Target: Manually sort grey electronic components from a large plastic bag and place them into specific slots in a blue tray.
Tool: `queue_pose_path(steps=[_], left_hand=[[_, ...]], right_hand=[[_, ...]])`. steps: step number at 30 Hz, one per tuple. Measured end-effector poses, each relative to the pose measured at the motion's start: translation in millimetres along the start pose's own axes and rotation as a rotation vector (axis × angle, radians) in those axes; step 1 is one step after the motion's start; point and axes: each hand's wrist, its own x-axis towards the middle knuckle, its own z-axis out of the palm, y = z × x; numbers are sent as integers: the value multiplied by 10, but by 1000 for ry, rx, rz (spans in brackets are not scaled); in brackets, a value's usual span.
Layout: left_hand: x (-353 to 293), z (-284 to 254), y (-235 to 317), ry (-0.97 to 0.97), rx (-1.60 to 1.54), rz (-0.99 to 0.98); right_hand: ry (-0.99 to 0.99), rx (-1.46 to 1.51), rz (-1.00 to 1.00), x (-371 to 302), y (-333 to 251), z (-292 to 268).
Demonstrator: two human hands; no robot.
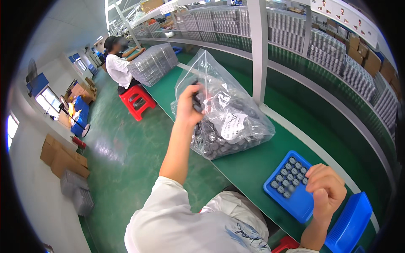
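Note:
My left hand [190, 103] is at the open side of a large clear plastic bag [202, 69], its fingers curled round a few small dark parts. Many similar grey-black round parts [223, 145] fill the bottom of the bag, which bears a white label [234, 125]. Over the right edge of a shallow blue tray [301, 206], my right hand [327, 187] is closed, fingers bent and thumb against them; what it may hold is hidden. Rows of round dark parts with pale faces [290, 170] stand in the tray's far part. One spot among them is blurred.
A stack of blue trays [350, 223] lies right of my right hand. Along the green bench [249, 168] runs a raised ledge with a white post [258, 55]. Farther left, a person [120, 63] works beside wrapped clear trays [154, 63] and a red stool [138, 102].

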Motion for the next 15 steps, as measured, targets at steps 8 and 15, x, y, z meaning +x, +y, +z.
queue_pose_path(steps=[8,15], left_hand=[[-1103,320,92,-163,-7,501],[-1589,1159,-1333,-806,813,628]], right_hand=[[-105,404,571,-155,177,451],[511,1174,949,-660,353,683]])
